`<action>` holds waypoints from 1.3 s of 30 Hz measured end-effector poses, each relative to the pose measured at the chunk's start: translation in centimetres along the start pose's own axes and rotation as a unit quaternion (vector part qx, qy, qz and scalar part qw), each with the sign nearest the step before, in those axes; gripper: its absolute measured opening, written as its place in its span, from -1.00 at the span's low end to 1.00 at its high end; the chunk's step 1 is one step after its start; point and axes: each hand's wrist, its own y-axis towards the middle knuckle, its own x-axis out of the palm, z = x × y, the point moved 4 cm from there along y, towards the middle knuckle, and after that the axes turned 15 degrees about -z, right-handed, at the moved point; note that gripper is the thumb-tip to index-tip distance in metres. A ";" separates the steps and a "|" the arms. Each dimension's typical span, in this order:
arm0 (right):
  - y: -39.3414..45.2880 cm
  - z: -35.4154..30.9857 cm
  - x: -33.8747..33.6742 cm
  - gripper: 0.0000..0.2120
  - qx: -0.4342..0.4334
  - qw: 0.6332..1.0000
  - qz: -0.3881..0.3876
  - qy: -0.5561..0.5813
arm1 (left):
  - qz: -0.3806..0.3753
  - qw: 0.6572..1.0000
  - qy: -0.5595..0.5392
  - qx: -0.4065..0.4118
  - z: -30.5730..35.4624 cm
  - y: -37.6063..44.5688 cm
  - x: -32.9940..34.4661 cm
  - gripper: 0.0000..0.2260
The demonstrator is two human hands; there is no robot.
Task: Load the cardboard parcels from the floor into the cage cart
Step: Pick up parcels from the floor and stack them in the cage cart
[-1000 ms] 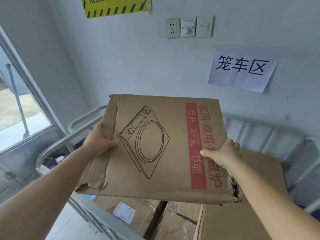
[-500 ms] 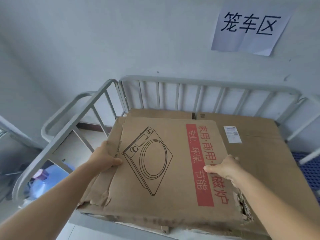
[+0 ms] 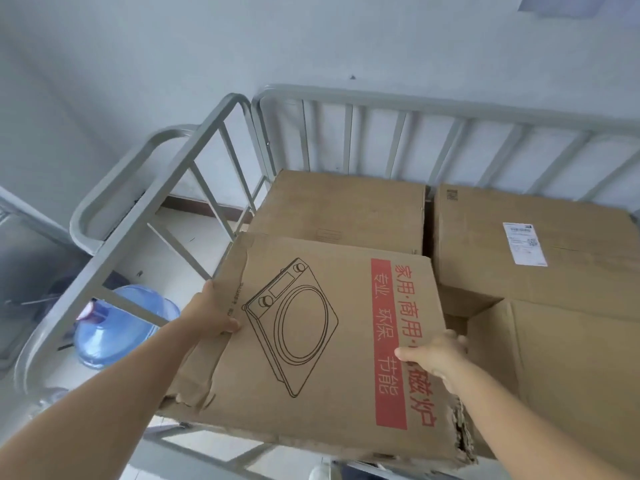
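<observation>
You hold the flat parcel (image 3: 322, 344) at centre frame, one hand per side edge: left hand (image 3: 211, 315) clamped on the torn left flap, right hand (image 3: 434, 356) closed over the right edge. Two-sided grip likely keeps the wide, damaged box level. It hovers over the cage cart (image 3: 346, 98) rail, above boxes already loaded (image 3: 346, 206) at upper right. Water jug (image 3: 117, 327) sits outside, lower left.
</observation>
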 end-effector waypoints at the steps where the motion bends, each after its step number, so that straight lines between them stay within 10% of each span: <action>1: 0.7 0.1 0.6 -0.08 0.009 1.000 -0.007 -0.002 | -0.003 1.000 0.004 -0.004 -0.3 0.9 0.2 -0.22; 18: 12.4 -1.1 9.7 -0.14 0.027 0.998 -0.054 0.015 | -0.021 0.999 0.005 -0.038 -6.9 13.6 5.3 0.15; 23: 15.2 -4.9 13.2 0.18 -0.009 0.998 -0.061 -0.009 | -0.071 0.996 0.004 -0.045 -7.0 15.7 9.3 0.13; 39: 16.5 -1.2 11.3 0.19 0.064 0.993 0.029 -0.096 | -0.018 0.988 0.123 -0.093 -7.5 16.6 11.6 0.03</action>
